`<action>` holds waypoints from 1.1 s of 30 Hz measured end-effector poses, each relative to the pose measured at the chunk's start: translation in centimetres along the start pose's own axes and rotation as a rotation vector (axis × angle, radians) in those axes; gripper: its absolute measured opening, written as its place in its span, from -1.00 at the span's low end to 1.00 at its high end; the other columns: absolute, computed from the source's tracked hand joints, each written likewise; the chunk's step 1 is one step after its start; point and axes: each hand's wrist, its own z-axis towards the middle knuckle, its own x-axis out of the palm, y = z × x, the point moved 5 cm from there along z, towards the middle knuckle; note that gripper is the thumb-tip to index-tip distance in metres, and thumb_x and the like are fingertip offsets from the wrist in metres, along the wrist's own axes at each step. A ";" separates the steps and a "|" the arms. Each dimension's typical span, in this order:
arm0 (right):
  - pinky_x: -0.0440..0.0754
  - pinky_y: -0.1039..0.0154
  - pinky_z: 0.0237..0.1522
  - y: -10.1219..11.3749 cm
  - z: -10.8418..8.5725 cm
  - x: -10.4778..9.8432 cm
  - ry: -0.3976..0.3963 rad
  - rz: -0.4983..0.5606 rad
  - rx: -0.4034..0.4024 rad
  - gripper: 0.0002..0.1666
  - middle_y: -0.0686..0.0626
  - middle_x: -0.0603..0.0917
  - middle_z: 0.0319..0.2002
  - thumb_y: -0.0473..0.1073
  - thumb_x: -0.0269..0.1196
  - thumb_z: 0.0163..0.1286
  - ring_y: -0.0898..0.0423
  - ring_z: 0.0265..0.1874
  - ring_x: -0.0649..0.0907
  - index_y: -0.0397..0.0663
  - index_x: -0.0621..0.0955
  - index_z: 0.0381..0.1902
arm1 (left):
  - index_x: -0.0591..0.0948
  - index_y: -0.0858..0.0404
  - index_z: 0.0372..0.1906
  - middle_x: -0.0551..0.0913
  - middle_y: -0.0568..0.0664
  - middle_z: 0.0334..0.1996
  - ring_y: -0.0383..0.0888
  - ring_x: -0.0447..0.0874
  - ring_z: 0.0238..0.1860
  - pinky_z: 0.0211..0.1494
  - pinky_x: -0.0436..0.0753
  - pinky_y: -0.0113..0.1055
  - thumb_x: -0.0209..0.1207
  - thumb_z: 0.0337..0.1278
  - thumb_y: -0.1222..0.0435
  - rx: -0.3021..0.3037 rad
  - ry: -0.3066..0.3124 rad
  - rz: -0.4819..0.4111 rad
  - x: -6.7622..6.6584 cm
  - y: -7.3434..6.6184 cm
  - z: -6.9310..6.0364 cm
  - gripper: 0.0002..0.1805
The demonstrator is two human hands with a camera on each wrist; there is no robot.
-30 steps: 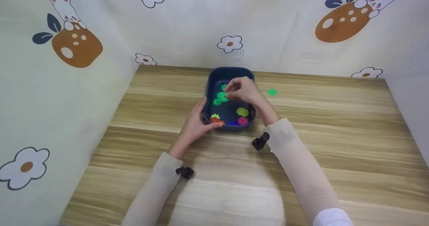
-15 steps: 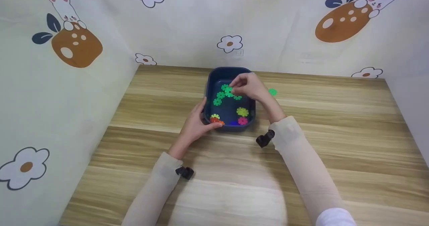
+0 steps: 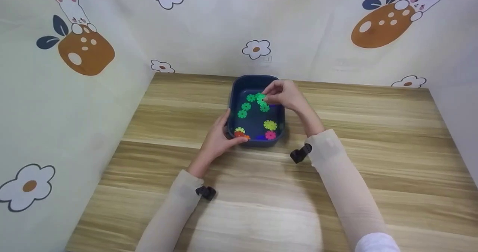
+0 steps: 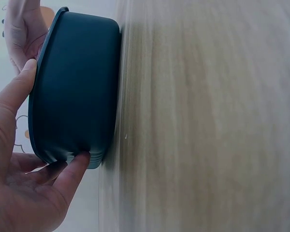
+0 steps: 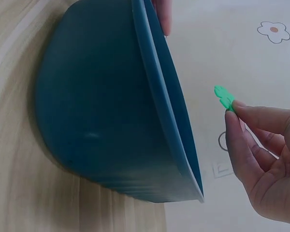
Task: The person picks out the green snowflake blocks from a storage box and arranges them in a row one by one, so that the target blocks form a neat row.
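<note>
A dark blue plastic bin [image 3: 261, 143] stands at the back of the wooden table. My left hand [image 3: 217, 138] grips its near left corner, thumb over the rim and fingers against the side, as the left wrist view confirms. Above the bin's interior, my right hand [image 3: 286, 95] pinches a green snowflake disc [image 5: 224, 98] between thumb and fingertips. Several green discs [image 3: 242, 114] lie on the bin's floor below. Nearer the front are yellow discs [image 3: 270, 125], a pink disc [image 3: 270, 135], a red disc [image 3: 239, 133] and a partly hidden blue piece [image 3: 260, 137].
The wooden table [image 3: 373, 140] reaches out on both sides of the bin. Just behind it hangs a printed cloth [image 3: 209, 31] with flowers, rabbits and fruit, which also runs along the left side.
My right hand has moved right and slightly away, carrying the green disc. Its forearm now covers the loose green disc on the table. The left hand and the bin have stayed put.
</note>
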 end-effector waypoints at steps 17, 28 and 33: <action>0.71 0.47 -0.24 0.5 -2.5 -4.3 -0.086 0.056 0.044 -0.69 0.03 0.65 -0.40 -0.41 0.29 0.30 0.27 -0.41 0.66 -0.54 0.60 -0.04 | 0.09 0.19 0.58 0.16 0.14 0.56 0.10 0.14 0.56 0.59 0.20 0.04 0.54 -0.13 0.03 -0.034 -0.006 0.039 0.0 0.2 -0.2 0.20; 0.72 0.48 -0.28 -4.8 -1.8 -7.8 -0.219 0.192 0.035 -0.69 0.21 0.69 -0.50 -0.41 0.29 0.32 0.35 -0.46 0.72 -0.53 0.57 -0.02 | 0.08 0.18 0.59 0.15 0.14 0.57 0.12 0.14 0.56 0.58 0.20 0.07 0.53 -0.13 0.00 -0.052 0.009 0.031 0.0 0.1 -0.2 0.21; 0.73 0.45 -0.26 -6.2 -2.4 -9.1 -0.268 0.311 0.091 -0.74 0.13 0.71 -0.45 -0.46 0.29 0.30 0.29 -0.45 0.73 -0.47 0.60 -0.06 | 0.09 0.19 0.58 0.16 0.15 0.56 0.11 0.14 0.56 0.59 0.20 0.05 0.54 -0.14 0.03 -0.053 0.006 0.033 0.0 0.0 -0.2 0.20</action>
